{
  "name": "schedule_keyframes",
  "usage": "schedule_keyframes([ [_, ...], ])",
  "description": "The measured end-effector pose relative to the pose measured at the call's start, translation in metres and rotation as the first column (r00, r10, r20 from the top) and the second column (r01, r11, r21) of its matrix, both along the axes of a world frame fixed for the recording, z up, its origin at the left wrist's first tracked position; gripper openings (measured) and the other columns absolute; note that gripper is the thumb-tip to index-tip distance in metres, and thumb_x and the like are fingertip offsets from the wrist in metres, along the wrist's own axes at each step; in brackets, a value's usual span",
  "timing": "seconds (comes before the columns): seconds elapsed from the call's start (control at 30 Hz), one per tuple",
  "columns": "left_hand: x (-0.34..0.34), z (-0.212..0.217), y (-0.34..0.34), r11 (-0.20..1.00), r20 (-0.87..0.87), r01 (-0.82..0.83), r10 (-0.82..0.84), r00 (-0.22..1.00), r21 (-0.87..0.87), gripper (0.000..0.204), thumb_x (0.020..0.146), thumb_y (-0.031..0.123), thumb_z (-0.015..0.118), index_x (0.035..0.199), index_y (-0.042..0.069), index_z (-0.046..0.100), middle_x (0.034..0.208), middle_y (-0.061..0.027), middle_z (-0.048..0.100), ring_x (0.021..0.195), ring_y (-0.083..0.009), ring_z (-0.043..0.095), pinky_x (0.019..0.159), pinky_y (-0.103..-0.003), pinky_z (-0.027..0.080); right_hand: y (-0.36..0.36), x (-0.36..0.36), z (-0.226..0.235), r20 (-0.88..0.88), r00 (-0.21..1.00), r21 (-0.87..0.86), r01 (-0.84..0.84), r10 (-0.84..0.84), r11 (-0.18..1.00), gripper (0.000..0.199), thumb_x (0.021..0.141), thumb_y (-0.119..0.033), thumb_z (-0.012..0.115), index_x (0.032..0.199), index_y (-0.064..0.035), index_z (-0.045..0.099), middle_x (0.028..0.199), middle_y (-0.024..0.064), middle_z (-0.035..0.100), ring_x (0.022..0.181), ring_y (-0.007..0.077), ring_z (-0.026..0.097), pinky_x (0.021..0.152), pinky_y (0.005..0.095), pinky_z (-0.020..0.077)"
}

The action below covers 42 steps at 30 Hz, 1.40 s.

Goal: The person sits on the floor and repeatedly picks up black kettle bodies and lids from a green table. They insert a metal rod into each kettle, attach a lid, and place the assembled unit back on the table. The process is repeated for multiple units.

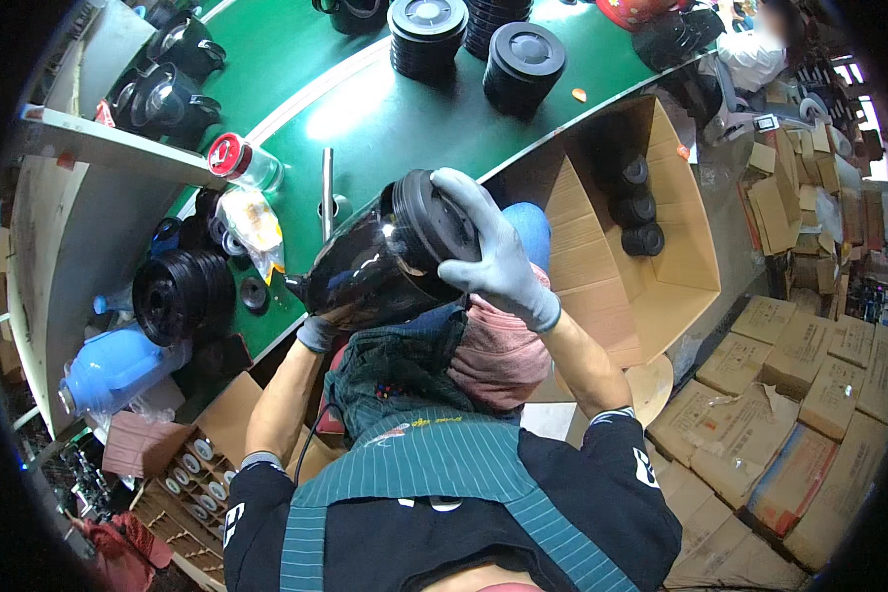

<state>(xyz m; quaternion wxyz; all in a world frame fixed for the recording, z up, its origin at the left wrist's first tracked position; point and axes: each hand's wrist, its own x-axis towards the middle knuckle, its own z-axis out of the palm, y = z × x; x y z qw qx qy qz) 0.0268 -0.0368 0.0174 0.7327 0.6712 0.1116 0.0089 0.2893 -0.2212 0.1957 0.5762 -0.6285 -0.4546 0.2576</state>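
Gripping with both gloved hands: right hand (493, 259) in a grey knit glove, fingers spread and closed over the round black base cap (432, 222) of a glossy black plastic jug body (375, 264); left hand (318, 331) in a darker glove closed underneath at the jug's lower end, at about seven o'clock from the cap. Held tilted in the air, above the lap and just off the near edge of the green conveyor-like worktable (385, 118), touching neither. Judged risky on a few counts: shiny wall and fabric gloves give little friction, so could slide out of the lower hand if the upper one twists hard; cap could seat crooked if pressed while the body stays slanted. Open brown cardboard box (612, 257) at three o'clock and stacked black round lids (523, 64) at twelve o'clock, both well apart. Red-capped clear bottle (242, 161) at ten o'clock, near the edge, could be knocked by a swinging elbow.
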Motion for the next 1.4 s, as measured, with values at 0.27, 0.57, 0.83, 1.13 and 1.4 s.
schedule_keyframes([
  [0.27, -0.018, 0.032, -0.005, 0.841, 0.163, 0.054, -0.167, 0.972, 0.539, 0.058, 0.103, 0.034, 0.073, 0.157, 0.018, 0.057, 0.164, -0.0079, 0.053, 0.151, -0.0302, 0.05, 0.131, -0.048, 0.035, -0.04, -0.034, 0.008, 0.2, 0.979, 0.089, -0.049, 0.031, 0.995, 0.116, 0.063, -0.042, 0.099, 0.162, -0.0071, 0.05, 0.168, 0.0257, 0.038, 0.154, 0.0452, 0.042, 0.127, 0.0517, 0.0356],
  [0.57, 0.001, 0.08, -0.033, 0.992, 0.019, 0.125, -0.124, 0.992, -0.008, 0.07, 0.102, 0.04, 0.073, 0.163, 0.018, 0.047, 0.167, -0.0112, 0.049, 0.155, -0.0274, 0.045, 0.131, -0.05, 0.033, -0.056, -0.065, 0.052, 0.371, 0.928, 0.176, -0.086, 0.015, 0.981, 0.115, 0.058, -0.057, 0.101, 0.153, -0.0062, 0.06, 0.165, 0.0305, 0.042, 0.149, 0.0496, 0.048, 0.124, 0.0536, 0.0377],
  [0.83, 0.008, 0.153, 0.002, 0.772, 0.314, -0.445, 0.329, 0.891, 0.454, 0.035, 0.095, 0.01, 0.074, 0.128, -0.003, 0.075, 0.113, -0.0083, 0.081, 0.105, -0.0224, 0.077, 0.097, -0.033, 0.058, -0.062, -0.074, 0.02, -0.483, 0.857, 0.076, 0.242, -0.177, 0.967, 0.109, 0.093, -0.07, 0.075, 0.165, 0.0004, 0.035, 0.155, 0.0154, 0.054, 0.145, 0.0249, 0.05, 0.123, 0.0386, 0.037],
  [1.13, -0.028, 0.151, 0.012, 0.861, 0.208, -0.454, 0.412, 0.887, 0.228, 0.044, 0.096, 0.015, 0.077, 0.136, -0.002, 0.071, 0.127, -0.0126, 0.077, 0.115, -0.0232, 0.074, 0.103, -0.037, 0.058, -0.062, -0.042, 0.041, 0.413, 0.91, 0.19, -0.055, -0.029, 0.98, 0.117, 0.096, -0.082, 0.055, 0.174, -0.0039, 0.016, 0.177, 0.0319, 0.015, 0.163, 0.0495, 0.02, 0.132, 0.0504, 0.0198],
  [1.4, -0.056, 0.115, -0.002, 0.937, 0.066, -0.322, 0.333, 0.941, -0.133, 0.049, 0.095, 0.018, 0.079, 0.138, -0.002, 0.069, 0.13, -0.0129, 0.076, 0.118, -0.0241, 0.073, 0.104, -0.039, 0.057, -0.057, -0.066, 0.037, 0.034, 0.999, 0.358, 0.013, -0.026, 0.934, 0.092, 0.104, -0.067, 0.05, 0.164, 0.0026, 0.042, 0.173, 0.0292, 0.031, 0.161, 0.0431, 0.031, 0.131, 0.05, 0.0207],
])
